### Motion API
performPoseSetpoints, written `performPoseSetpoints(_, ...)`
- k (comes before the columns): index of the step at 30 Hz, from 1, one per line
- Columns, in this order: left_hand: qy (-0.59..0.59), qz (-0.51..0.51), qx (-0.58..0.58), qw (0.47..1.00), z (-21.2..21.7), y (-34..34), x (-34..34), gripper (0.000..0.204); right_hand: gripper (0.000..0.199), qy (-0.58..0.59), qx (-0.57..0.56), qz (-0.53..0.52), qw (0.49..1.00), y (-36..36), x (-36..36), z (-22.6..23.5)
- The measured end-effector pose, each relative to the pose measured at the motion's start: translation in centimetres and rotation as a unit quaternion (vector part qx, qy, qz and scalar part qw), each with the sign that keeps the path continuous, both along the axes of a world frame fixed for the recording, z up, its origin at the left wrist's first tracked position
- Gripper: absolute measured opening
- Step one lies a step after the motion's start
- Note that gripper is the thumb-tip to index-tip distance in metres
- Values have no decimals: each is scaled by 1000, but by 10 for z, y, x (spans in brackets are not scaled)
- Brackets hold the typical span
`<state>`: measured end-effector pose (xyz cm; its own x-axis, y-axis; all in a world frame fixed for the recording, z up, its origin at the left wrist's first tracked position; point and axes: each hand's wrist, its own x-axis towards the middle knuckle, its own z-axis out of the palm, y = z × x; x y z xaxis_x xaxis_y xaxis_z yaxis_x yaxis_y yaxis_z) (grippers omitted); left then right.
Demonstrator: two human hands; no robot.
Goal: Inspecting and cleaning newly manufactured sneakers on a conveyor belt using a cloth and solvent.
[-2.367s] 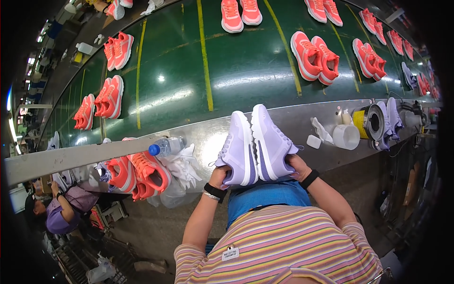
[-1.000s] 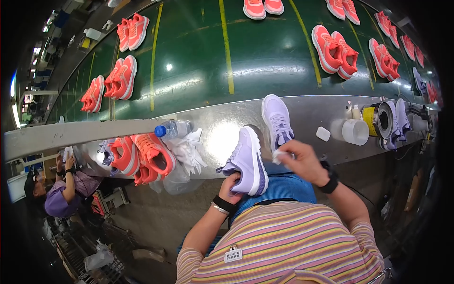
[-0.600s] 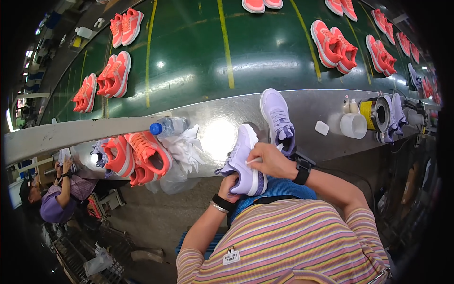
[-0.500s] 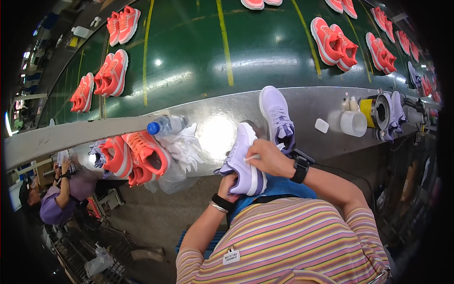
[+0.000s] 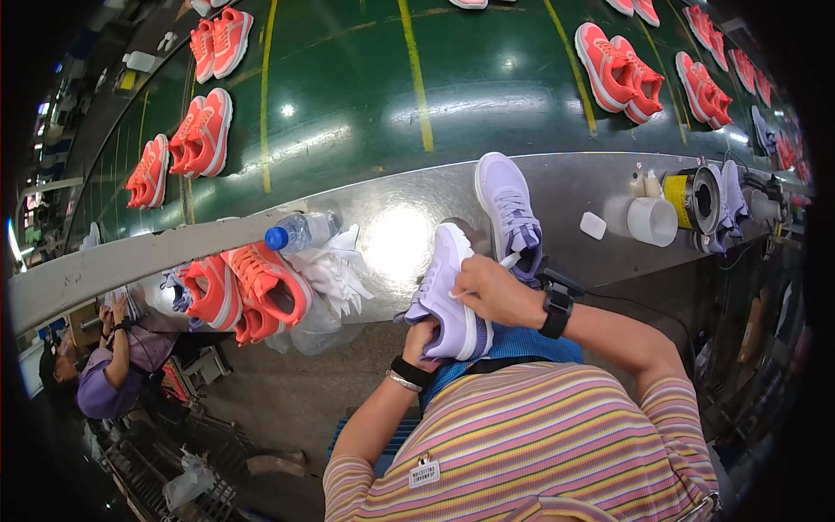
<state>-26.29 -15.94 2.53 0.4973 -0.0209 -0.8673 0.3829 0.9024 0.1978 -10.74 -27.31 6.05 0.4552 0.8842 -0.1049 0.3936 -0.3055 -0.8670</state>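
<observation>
Left hand: the left hand (image 5: 420, 334) is gripping the heel end of a light purple sneaker (image 5: 445, 291) from below, fingers closed around it.
Right hand: the right hand (image 5: 487, 290) is pressing on the side of the same sneaker, fingers curled against it and touching a white bit at its top edge.
Held shoe: it is sitting in the middle of the view, just above the person's striped shirt (image 5: 531, 444), toe pointing to 12 o'clock.
Second shoe: the other light purple sneaker (image 5: 509, 209) is lying on the grey metal bench (image 5: 400, 239), at 1 o'clock from the held one, just beside it.
To 9 o'clock: orange sneakers (image 5: 248, 291), white gloves (image 5: 335, 270) and a water bottle with a blue cap (image 5: 297, 231) are lying near each other.
To 3 o'clock: a white cup (image 5: 652, 221) and a yellow tape roll (image 5: 693, 198) are standing on the bench.
Far side: pairs of orange shoes (image 5: 619, 70) are resting on the green belt (image 5: 365, 96) at 12 o'clock.
</observation>
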Motion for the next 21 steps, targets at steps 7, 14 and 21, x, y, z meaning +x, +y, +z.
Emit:
performPoseSetpoints(7, -25, -2, 1, 1000, 5, 2, 1, 32, 11, 65, 42, 63, 995, -15, 3, 20)
performPoseSetpoints(14, -1, -11, 17, 1000, -3, 0, -2, 28, 7, 252, -92, -31, 963, -1, 11, 15)
performPoseSetpoints(21, -73, -42, 55, 995, -1, 2, -1, 28, 7, 94, -15, -94, 991, 5, 6, 0)
